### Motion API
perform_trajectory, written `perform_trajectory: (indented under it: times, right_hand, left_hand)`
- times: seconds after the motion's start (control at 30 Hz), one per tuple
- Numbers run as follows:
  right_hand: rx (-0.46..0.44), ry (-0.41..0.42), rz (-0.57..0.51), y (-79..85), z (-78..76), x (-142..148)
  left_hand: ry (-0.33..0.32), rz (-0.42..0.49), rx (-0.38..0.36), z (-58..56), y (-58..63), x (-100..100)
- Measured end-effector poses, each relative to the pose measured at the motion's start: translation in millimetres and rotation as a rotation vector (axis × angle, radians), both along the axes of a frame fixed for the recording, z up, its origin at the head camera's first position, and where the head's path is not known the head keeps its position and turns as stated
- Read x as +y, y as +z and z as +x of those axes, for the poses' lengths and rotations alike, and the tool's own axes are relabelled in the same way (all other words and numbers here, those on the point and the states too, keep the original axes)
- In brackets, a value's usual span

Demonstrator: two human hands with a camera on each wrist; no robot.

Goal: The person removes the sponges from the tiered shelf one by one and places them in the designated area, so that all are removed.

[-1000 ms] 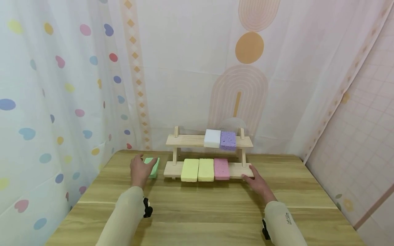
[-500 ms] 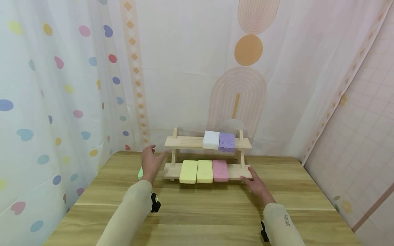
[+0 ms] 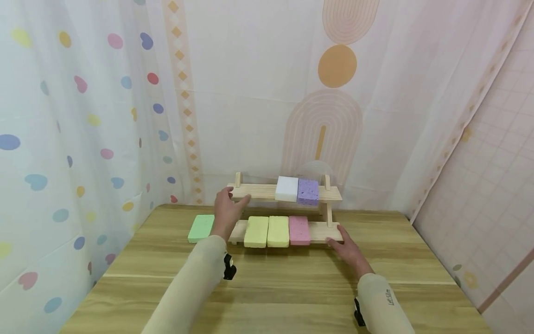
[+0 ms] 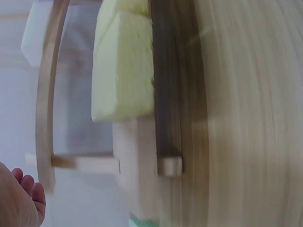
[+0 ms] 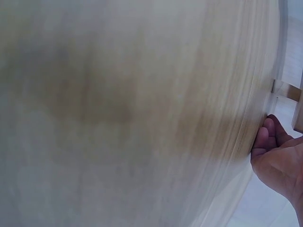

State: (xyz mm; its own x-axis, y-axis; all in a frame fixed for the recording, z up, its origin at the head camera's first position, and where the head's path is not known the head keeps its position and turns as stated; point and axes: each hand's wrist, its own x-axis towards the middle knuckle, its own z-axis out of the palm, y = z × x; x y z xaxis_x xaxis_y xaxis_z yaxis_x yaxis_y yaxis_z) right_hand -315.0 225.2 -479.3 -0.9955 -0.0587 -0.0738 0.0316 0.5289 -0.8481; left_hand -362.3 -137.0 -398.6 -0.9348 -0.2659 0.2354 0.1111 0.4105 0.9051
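A two-tier wooden rack (image 3: 259, 191) stands on the table. My left hand (image 3: 225, 212) reaches over its left end, fingers apart beside the upper shelf, and holds nothing. The left wrist view has those fingers (image 4: 28, 184) right by the upper shelf's end. My right hand (image 3: 350, 250) holds the right end of the lower shelf, thumb at the front edge. Two yellow sponges (image 3: 256, 232) and a pink sponge (image 3: 299, 230) lie on the lower shelf. On the upper shelf sit a white sponge (image 3: 287, 189) and a purple sponge (image 3: 308, 191).
A green sponge (image 3: 201, 227) lies on the table left of the rack, partly hidden behind my left hand. The wood-grain table (image 3: 283, 287) runs back to a patterned curtain (image 3: 246, 93) close behind the rack.
My left hand has left the green sponge and moved right to the rack's upper-left end. The green sponge now lies uncovered on the table. My right hand has stayed in place.
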Motion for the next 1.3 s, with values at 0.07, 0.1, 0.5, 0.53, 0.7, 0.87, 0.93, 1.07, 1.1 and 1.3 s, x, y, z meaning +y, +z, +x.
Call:
perform_trajectory:
  times: [0.07, 0.1, 0.5, 0.53, 0.7, 0.87, 0.93, 1.07, 1.1, 1.3]
  right_hand:
    - [0.003, 0.002, -0.003, -0.3, -0.7, -0.5]
    - [0.004, 0.003, -0.006, -0.3, -0.8, -0.9]
    - [0.008, 0.016, 0.01, 1.6, 0.8, -2.1]
    - [0.01, 0.017, 0.016, 2.1, 1.2, -2.1]
    - [0.007, 0.015, 0.023, 6.5, 3.2, -1.7]
    - [0.003, 0.014, 0.024, 8.8, 3.4, -1.6]
    - [0.005, 0.016, 0.031, 8.0, 2.7, -1.5]
    - [0.02, 0.022, 0.046, 6.5, 2.6, -1.9]
    - [0.023, 0.023, 0.048, 6.3, 3.1, -2.0]
    - [0.033, 0.023, 0.051, 4.0, 3.5, -2.4]
  left_hand:
    - [-0.015, 0.003, 0.0, 0.4, 2.5, 6.5]
    - [-0.019, -0.003, 0.002, 0.7, 3.7, 9.7]
    - [-0.027, 0.002, 0.024, -1.2, 10.4, 42.5]
    - [-0.027, -0.005, 0.025, -1.6, 10.7, 45.3]
    - [-0.005, -0.045, 0.047, -4.1, 15.2, 61.1]
    - [0.007, -0.103, 0.044, -6.4, 19.4, 77.4]
    - [0.013, -0.119, 0.033, -6.2, 20.1, 83.0]
    - [0.021, -0.12, 0.022, -6.7, 19.6, 92.1]
    - [0.021, -0.12, 0.02, -7.2, 18.8, 94.0]
    - [0.024, -0.136, 0.013, -13.5, 12.0, 104.7]
